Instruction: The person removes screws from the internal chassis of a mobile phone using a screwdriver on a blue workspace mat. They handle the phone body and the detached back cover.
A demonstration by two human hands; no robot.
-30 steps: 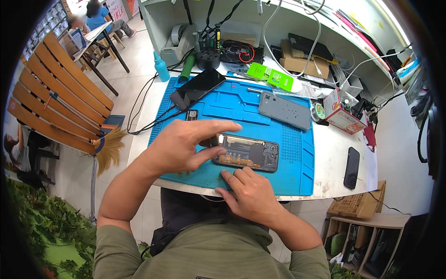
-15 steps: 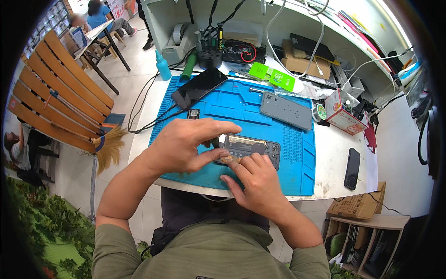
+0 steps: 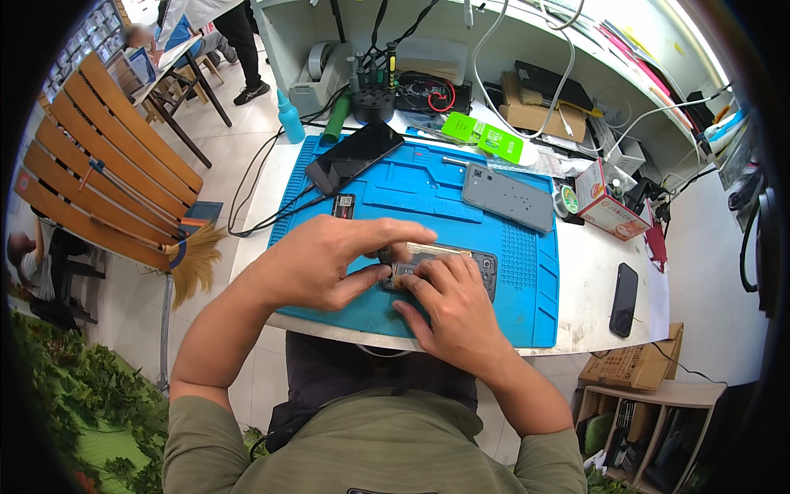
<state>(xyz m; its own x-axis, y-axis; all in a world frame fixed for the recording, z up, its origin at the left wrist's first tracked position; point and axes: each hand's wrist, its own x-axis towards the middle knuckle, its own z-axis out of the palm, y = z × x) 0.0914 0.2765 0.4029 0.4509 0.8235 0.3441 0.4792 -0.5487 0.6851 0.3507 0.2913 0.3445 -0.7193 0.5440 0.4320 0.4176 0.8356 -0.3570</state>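
An opened phone (image 3: 487, 265), its back off and inner parts bare, lies on a blue repair mat (image 3: 428, 317). Over its left end reaches my left hand (image 3: 325, 257), index finger stretched along the far edge, thumb apart at the near corner. My right hand (image 3: 453, 300) rests bent fingertips on the phone's inside, with the index near an orange strip. Its thumb is spread off the near edge. The fingers hide much of the phone. Beyond, a grey phone back cover (image 3: 508, 198) and a dark phone (image 3: 355, 158) lie on the mat, with a small dark part (image 3: 343, 206) nearer.
A blue bottle (image 3: 289, 118), a green-handled tool (image 3: 336, 117) and a screwdriver holder (image 3: 373, 100) stand behind the mat. On the right are a red-and-white box (image 3: 611, 202) and a black phone (image 3: 625, 300). Black cables (image 3: 247, 177) trail at the left. A person stands beyond.
My left thumb has drawn back from the phone's inside to its corner. My right fingers have shifted slightly left and farther over the phone. A person has stepped into view at the far left.
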